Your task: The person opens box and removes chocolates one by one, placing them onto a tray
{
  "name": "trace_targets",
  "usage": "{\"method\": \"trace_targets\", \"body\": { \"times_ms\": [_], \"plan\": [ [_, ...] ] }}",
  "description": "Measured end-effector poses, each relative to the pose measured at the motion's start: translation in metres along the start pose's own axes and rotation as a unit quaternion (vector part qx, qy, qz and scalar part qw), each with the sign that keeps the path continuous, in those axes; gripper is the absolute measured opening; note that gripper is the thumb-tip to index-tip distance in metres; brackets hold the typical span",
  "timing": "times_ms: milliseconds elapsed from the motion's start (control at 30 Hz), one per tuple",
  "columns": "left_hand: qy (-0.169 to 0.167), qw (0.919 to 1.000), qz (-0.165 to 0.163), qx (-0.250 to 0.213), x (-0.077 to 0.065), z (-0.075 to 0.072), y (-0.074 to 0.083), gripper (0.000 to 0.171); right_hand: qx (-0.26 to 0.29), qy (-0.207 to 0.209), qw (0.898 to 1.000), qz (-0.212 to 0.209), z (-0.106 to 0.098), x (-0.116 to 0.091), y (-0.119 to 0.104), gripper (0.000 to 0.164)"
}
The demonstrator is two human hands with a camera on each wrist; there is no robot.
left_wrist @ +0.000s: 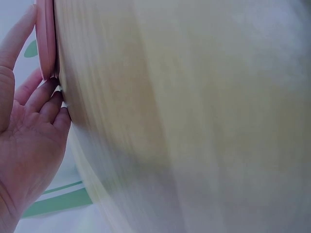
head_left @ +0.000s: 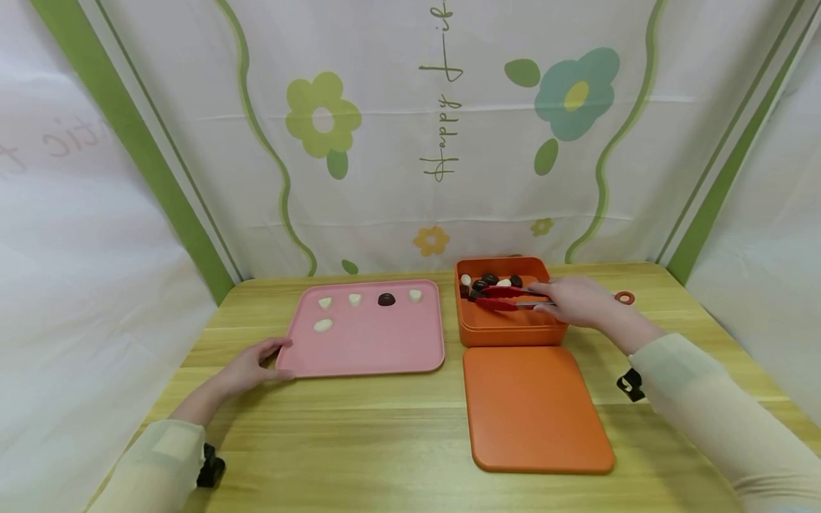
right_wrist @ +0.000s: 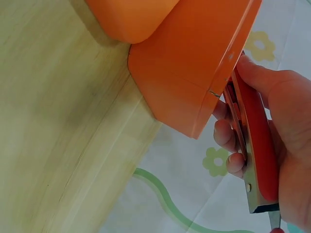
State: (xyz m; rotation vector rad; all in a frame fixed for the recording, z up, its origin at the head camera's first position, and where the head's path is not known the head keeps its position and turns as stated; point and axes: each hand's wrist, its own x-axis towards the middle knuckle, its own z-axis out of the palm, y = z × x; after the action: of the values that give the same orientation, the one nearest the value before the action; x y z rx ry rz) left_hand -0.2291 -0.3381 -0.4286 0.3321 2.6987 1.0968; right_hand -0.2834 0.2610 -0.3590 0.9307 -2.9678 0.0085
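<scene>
My right hand grips red-handled metal tongs and reaches over the open orange box. The red tips of the tongs are inside it, close to dark chocolate pieces and white chocolate pieces at its left and back. Across the table, my left hand holds the front left corner of a pink tray between thumb and fingers. Along the tray's back lie several white pieces and one dark piece; another white piece lies nearer the left side.
In front of the box, a flat orange lid lies on the wooden table. A red ring shows just beyond the right hand. A floral cloth hangs behind the table, with white cloth at both sides.
</scene>
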Motion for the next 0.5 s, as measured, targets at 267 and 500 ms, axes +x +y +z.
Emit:
{"method": "trace_targets", "body": {
  "times_ms": [267, 500],
  "plan": [
    [0.002, 1.0, 0.005, -0.007, -0.0004, 0.0002, -0.0002, 0.074, -0.004, 0.0, 1.0, 0.001, 0.001, -0.0036, -0.0009, 0.047],
    [0.003, 1.0, 0.005, 0.0, -0.0004, 0.001, -0.0017, 0.075, 0.0, 0.0, 1.0, 0.007, -0.0013, -0.008, -0.0041, 0.047]
  ]
}}
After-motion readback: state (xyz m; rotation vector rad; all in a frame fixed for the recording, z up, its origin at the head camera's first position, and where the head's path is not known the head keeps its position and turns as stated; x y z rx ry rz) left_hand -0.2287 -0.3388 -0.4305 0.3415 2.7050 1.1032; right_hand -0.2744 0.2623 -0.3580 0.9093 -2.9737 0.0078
